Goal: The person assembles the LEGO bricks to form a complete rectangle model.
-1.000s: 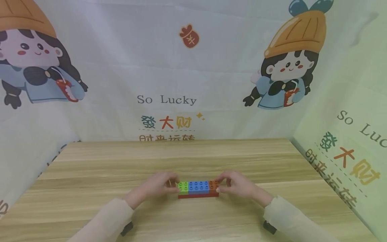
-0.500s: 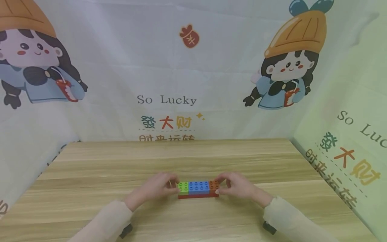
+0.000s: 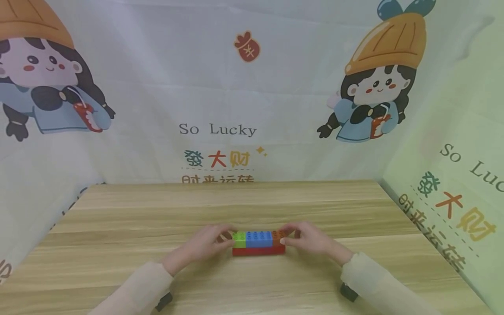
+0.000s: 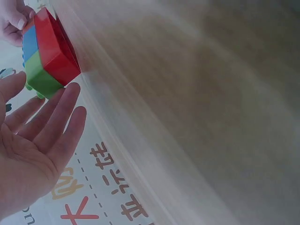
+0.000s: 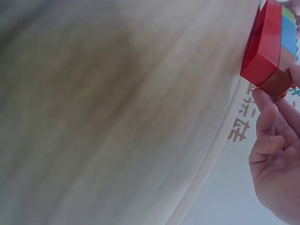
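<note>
A built bar of toy building bricks is held between both hands over the middle of the table. It has a long red brick [image 3: 258, 251] below, with a green brick [image 3: 239, 240], a blue brick [image 3: 259, 239] and an orange-brown brick [image 3: 277, 240] side by side on top. The left hand [image 3: 210, 239] pinches the green end, thumb in front and a finger behind. At the opposite end the right hand [image 3: 309, 239] pinches the orange-brown brick likewise. In the left wrist view the red brick [image 4: 54, 44] shows its side and hollow underside, tilted from the tabletop.
The wood-grain table [image 3: 252, 288] extends around the bricks. A pale printed cloth [image 3: 157, 87] with cartoon figures hangs behind it and along both sides. Dark wrist devices [image 3: 164, 301] sit under the sleeves.
The brick bar has tipped and risen slightly, so more of the red brick's front face shows. Both hands have stayed at its ends, their fingers shifting a little.
</note>
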Action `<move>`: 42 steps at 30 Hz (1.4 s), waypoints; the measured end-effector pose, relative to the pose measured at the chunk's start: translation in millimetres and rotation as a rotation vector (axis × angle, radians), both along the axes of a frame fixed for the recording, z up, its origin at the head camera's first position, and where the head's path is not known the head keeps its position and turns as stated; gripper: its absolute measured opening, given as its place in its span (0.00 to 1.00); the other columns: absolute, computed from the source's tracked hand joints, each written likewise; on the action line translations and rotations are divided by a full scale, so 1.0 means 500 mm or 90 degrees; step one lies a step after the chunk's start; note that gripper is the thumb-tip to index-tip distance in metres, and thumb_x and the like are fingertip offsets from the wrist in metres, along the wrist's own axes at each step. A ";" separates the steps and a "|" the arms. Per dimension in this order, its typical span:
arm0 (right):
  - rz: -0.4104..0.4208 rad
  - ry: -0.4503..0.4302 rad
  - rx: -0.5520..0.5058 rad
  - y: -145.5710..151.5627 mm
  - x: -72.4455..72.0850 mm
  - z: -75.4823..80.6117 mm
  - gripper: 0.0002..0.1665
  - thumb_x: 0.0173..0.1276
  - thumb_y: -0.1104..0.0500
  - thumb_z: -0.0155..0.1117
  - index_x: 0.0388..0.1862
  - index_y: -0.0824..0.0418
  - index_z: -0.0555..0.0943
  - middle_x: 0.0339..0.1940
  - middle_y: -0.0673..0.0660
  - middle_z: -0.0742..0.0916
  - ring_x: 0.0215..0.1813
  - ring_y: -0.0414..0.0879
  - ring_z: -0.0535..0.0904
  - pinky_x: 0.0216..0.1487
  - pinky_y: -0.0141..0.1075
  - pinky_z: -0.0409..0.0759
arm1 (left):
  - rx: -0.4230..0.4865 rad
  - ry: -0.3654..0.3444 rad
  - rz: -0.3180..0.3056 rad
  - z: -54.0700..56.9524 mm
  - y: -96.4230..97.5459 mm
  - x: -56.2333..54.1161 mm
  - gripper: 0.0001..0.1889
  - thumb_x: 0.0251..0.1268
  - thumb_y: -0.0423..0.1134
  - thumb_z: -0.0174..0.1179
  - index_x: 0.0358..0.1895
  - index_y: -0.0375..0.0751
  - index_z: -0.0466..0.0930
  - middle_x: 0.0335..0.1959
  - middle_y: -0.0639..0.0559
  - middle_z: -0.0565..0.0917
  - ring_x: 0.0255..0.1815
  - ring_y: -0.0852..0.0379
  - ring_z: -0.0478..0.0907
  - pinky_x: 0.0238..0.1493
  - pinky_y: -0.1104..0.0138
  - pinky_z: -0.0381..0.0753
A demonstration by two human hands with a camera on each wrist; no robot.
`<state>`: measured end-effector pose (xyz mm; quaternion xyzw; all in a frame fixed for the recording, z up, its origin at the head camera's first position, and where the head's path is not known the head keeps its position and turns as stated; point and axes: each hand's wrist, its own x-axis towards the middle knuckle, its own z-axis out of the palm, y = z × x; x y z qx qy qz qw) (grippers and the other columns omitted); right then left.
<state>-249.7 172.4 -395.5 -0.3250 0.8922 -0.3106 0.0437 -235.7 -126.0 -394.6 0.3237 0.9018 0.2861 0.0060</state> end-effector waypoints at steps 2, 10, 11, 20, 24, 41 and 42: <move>-0.006 -0.011 -0.003 -0.001 -0.003 0.000 0.20 0.61 0.52 0.58 0.47 0.63 0.77 0.38 0.51 0.82 0.26 0.39 0.72 0.26 0.33 0.72 | 0.008 -0.015 -0.003 -0.001 -0.001 0.000 0.22 0.55 0.43 0.60 0.52 0.37 0.71 0.42 0.47 0.78 0.36 0.58 0.77 0.37 0.68 0.75; -0.035 -0.055 -0.024 -0.006 -0.009 -0.002 0.20 0.63 0.50 0.56 0.48 0.63 0.76 0.37 0.50 0.81 0.33 0.41 0.73 0.31 0.35 0.73 | -0.042 0.027 -0.028 -0.005 0.002 0.002 0.31 0.47 0.43 0.65 0.56 0.35 0.66 0.42 0.46 0.77 0.38 0.55 0.75 0.40 0.64 0.74; -0.038 -0.060 -0.029 -0.007 -0.010 -0.003 0.21 0.63 0.50 0.55 0.48 0.63 0.76 0.37 0.50 0.81 0.32 0.41 0.73 0.31 0.35 0.73 | -0.053 0.036 -0.027 -0.005 0.003 0.002 0.32 0.46 0.43 0.65 0.56 0.35 0.66 0.42 0.46 0.77 0.39 0.55 0.75 0.41 0.63 0.74; -0.026 -0.057 -0.044 -0.009 -0.012 -0.002 0.25 0.61 0.52 0.59 0.52 0.66 0.73 0.37 0.54 0.82 0.36 0.44 0.76 0.35 0.36 0.73 | -0.110 0.094 -0.024 -0.006 0.016 0.004 0.30 0.49 0.44 0.64 0.56 0.38 0.66 0.45 0.47 0.77 0.42 0.53 0.74 0.44 0.59 0.72; -0.015 -0.067 -0.026 -0.010 -0.011 -0.003 0.36 0.54 0.52 0.66 0.60 0.62 0.66 0.43 0.56 0.79 0.32 0.43 0.74 0.34 0.37 0.73 | -0.096 0.078 -0.024 -0.007 0.012 -0.002 0.29 0.49 0.43 0.63 0.55 0.38 0.67 0.43 0.48 0.77 0.42 0.54 0.74 0.44 0.59 0.72; 0.002 -0.055 -0.049 -0.015 -0.012 -0.005 0.34 0.52 0.58 0.67 0.58 0.59 0.67 0.42 0.57 0.76 0.31 0.43 0.72 0.31 0.38 0.72 | -0.053 0.033 -0.047 0.000 0.005 -0.010 0.32 0.50 0.41 0.64 0.62 0.46 0.63 0.50 0.50 0.73 0.40 0.58 0.72 0.41 0.63 0.72; 0.002 -0.058 -0.051 -0.016 -0.012 -0.004 0.34 0.52 0.58 0.67 0.58 0.59 0.67 0.42 0.57 0.76 0.31 0.43 0.72 0.32 0.38 0.72 | -0.053 0.029 -0.048 0.000 0.005 -0.010 0.33 0.50 0.40 0.63 0.62 0.47 0.63 0.50 0.50 0.72 0.40 0.58 0.72 0.40 0.63 0.72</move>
